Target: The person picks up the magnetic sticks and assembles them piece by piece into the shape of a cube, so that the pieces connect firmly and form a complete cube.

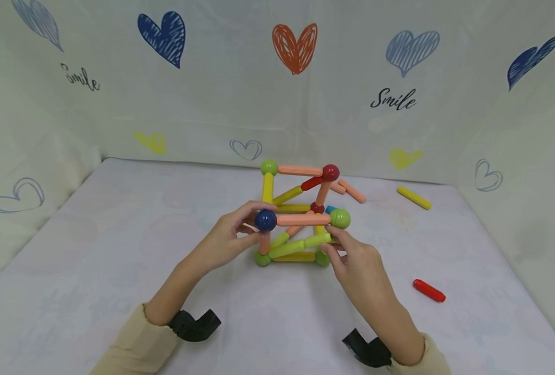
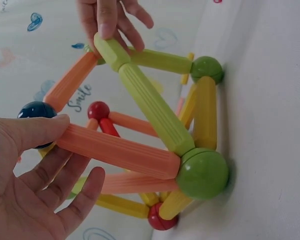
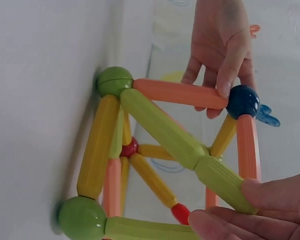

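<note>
A frame of coloured rods and balls stands on the table. My left hand [image 1: 227, 234] holds it at the front left, thumb and fingers about the top of an upright orange rod [image 2: 120, 150] just under the dark blue ball [image 1: 265, 221]. Between thumb and fingers my right hand [image 1: 359, 260] pinches the free end of a short light green rod [image 3: 225, 182]. That rod continues a longer light green rod [image 2: 155, 107], rising diagonally from the lower left green ball [image 2: 202, 172]. An orange rod [image 1: 303, 220] joins the blue ball to a green ball [image 1: 340, 219] above my right fingers.
Behind the frame lie loose orange rods [image 1: 352, 191]. A yellow rod [image 1: 414, 198] lies at the back right and a red rod [image 1: 429, 290] at the right. A white cloth wall [image 1: 211, 104] with printed hearts rises behind the table [image 1: 141, 219].
</note>
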Available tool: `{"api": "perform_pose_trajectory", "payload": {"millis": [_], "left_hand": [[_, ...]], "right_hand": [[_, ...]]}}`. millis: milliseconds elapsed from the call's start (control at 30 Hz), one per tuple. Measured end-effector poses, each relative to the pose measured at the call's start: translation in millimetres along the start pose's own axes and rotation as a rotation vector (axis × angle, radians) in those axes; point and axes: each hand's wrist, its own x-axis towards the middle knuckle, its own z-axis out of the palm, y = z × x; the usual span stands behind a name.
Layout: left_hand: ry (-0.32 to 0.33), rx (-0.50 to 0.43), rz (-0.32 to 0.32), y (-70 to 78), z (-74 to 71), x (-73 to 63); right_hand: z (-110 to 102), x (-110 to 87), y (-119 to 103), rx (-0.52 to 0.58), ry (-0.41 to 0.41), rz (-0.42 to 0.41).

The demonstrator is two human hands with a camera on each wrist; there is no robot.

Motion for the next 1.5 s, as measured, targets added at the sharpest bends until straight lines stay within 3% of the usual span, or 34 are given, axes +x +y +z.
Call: {"api": "perform_pose_trajectory", "payload": {"millis": [200,400,567,733,900,1100,1333,1500], "left_hand": [[-0.002,0.001,-0.001,0.5,0.3,0.1],[0.0,0.003,-0.006,0.7,0.5,-0.2],[0.001,0.0,-0.009,1.7,2.2,-0.3],[0.019,-0.004,-0.039,4.2,6.2,0.7],[0.028,-0.008,-0.042,5.9,8.0,1.5],[0.025,-0.02,-0.029,4.8,7.3,1.5],[0.028,-0.018,-0.024,5.1,6.3,0.9],[0.032,-0.014,-0.023,5.4,6.5,0.6]], "right_hand": [[4.0,2.9,5.4,0.145,-0.009,0.07],[11.6,9.6,13.2,0.339,-0.094,0.213],[19.1,12.5,18.2,0.475,-0.152,0.276],[16.6,13.6,22.7,0.445,-0.187,0.282],[1.9,16.2,32.7,0.284,-0.193,0.271],[-11.6,18.9,43.7,0.147,-0.153,0.166],[-2.3,23.6,50.8,0.235,-0.022,-0.1],[3.9,23.7,50.0,0.231,0.038,-0.196]]}}
